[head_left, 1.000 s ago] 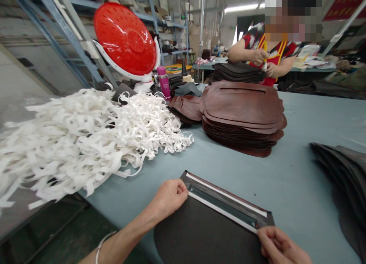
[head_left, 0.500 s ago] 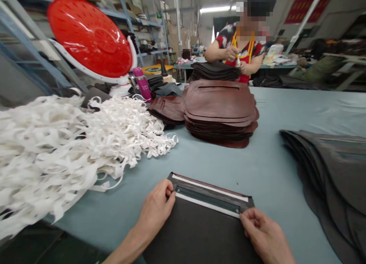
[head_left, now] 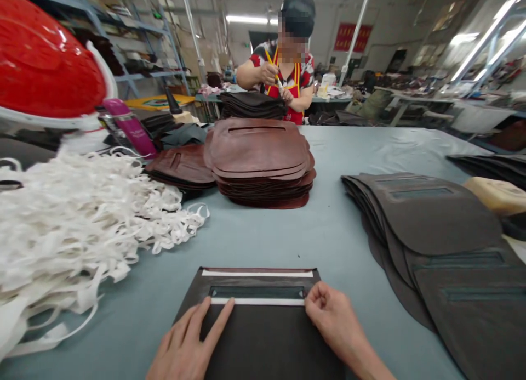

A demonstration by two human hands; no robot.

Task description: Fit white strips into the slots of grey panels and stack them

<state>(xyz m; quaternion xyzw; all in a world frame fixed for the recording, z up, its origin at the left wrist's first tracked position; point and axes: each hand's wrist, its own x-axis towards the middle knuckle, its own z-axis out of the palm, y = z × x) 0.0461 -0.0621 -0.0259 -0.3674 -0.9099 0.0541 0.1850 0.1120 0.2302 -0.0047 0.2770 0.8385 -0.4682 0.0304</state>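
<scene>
A black leather panel (head_left: 271, 341) lies on the table in front of me, with a rectangular slot (head_left: 257, 291) near its far edge. One white tape strip (head_left: 267, 301) runs along the near side of the slot, and another white strip (head_left: 257, 273) lies along the far edge. My left hand (head_left: 184, 339) rests on the panel with fingers spread, its fingertips touching the left part of the nearer strip. At that strip's right end my right hand (head_left: 335, 317) is closed in a pinch on the tape.
A heap of white tape strips (head_left: 90, 221) covers the left. Brown leather pieces (head_left: 258, 155) are stacked ahead, and black slotted panels (head_left: 435, 215) overlap at right beside a pale yellowish block (head_left: 495, 195). A co-worker (head_left: 287, 67) holding a brush-like tool stands across the table.
My left hand has gone from a pinch at the strip's left end to spread fingers on it. The right hand still pinches the other end. The view has swung right.
</scene>
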